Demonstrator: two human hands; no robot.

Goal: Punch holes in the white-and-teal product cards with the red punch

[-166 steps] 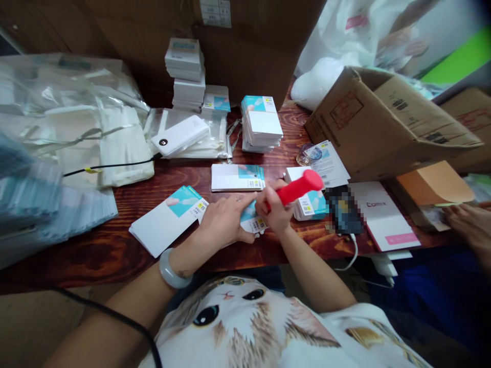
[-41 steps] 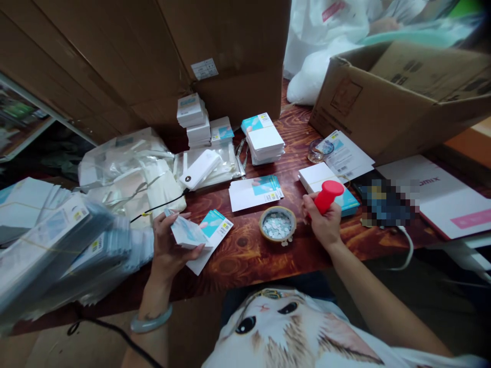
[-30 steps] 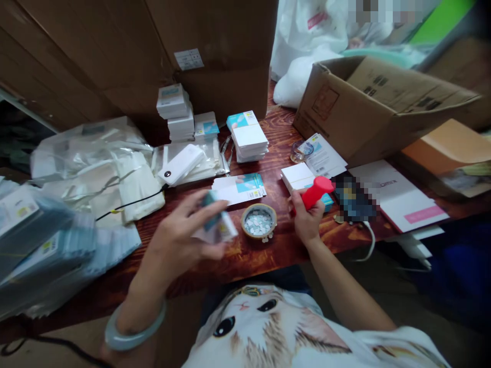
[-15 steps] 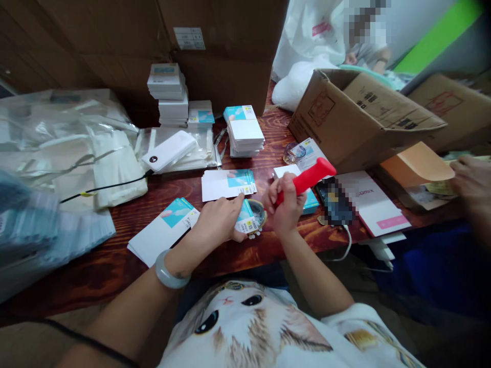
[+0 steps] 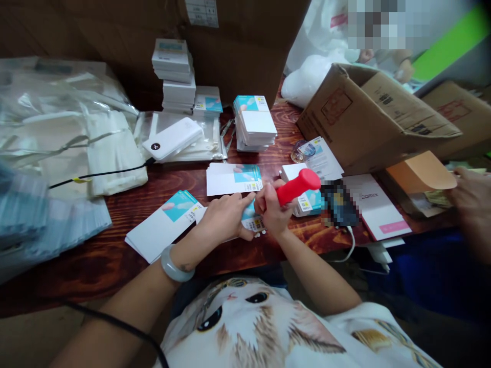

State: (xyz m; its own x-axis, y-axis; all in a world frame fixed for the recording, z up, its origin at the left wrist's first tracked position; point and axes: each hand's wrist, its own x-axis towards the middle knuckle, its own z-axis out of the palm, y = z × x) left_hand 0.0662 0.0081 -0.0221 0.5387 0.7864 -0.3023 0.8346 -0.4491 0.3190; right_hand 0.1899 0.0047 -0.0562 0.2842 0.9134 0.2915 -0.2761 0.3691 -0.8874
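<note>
My left hand (image 5: 222, 215) lies across a blue-and-white printed card (image 5: 251, 219). Its thumb and index finger press the card's edges and hide much of it. My right hand (image 5: 273, 207) is wrapped around a red-handled tool (image 5: 299, 186) with a rounded knob at its upper end. The tool leans over the card's right side; my fist covers its lower tip. Small white round bits (image 5: 261, 233) lie beside the card. Fanned cards (image 5: 163, 225) lie left of my left hand, more cards (image 5: 233, 179) lie beyond it, and a card stack (image 5: 310, 199) stands to the right.
Tall card stacks (image 5: 255, 125) stand at the back. A white power bank (image 5: 174, 139) rests on plastic bags. Cardboard boxes (image 5: 345, 112), a phone (image 5: 341, 204) with a white cable and a white box (image 5: 378, 204) are on the right. Another person's hand (image 5: 471, 186) is at the far right.
My right hand and the red-handled tool have moved left onto the card, covering the round dish-like pad that showed under it. My left hand still holds the card. The view has shifted slightly.
</note>
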